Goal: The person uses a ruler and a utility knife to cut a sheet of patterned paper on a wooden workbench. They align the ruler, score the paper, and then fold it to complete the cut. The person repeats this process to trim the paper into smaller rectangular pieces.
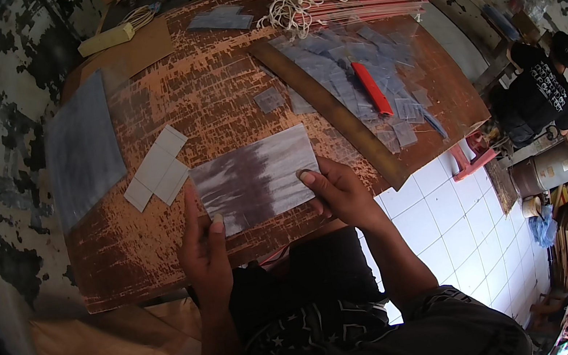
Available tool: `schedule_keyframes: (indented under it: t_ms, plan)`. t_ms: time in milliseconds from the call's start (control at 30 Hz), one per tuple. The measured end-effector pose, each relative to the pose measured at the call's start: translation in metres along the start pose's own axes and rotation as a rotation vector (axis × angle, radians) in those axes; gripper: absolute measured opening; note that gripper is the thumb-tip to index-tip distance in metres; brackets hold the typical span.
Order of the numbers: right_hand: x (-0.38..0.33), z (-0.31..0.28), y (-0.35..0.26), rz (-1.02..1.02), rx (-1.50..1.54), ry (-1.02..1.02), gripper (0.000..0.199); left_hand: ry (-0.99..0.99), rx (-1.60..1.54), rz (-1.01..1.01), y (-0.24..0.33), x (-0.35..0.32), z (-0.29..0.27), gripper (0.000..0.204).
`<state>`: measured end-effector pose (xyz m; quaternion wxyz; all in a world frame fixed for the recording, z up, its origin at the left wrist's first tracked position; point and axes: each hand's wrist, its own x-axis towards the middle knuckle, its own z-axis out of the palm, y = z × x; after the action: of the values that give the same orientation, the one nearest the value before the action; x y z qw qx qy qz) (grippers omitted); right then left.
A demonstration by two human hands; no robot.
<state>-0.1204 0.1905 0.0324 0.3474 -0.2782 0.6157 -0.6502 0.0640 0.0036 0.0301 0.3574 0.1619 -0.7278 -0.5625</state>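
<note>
A rectangular sheet of clear, glossy plastic (254,176) is held up between my hands over the table's near edge, its surface streaked with reflections. My left hand (205,252) pinches its lower left corner, thumb in front. At the right end, my right hand (337,191) grips the sheet with the thumb on top and fingers beneath. Just beyond my left hand lies a white, stepped paper template (157,167) with drawn lines. A long brownish straight strip (330,115) runs diagonally past the sheet's right side, and a red utility knife (371,89) rests on a pile of small clear plastic pieces (334,71).
A large plastic sheet (85,152) covers the worn brown table's (160,86) left side. Farther back are cardboard (133,53), a pale power strip (106,39) with coiled cable, and red strips with white cords (360,1). People sit at the right (532,92) and far side.
</note>
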Motion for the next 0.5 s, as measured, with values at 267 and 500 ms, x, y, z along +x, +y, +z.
schedule_keyframes:
  t_ms: [267,500]
  plan:
    - [-0.0002,-0.0004,0.0002,0.0,-0.034,-0.002,0.035,-0.043,-0.002,-0.066,-0.0011,-0.0027,-0.0065,0.056]
    - [0.0001,0.0006,0.0008,0.01,-0.029,-0.003,0.035,-0.018,-0.039,-0.115,-0.0014,-0.002,-0.0026,0.058]
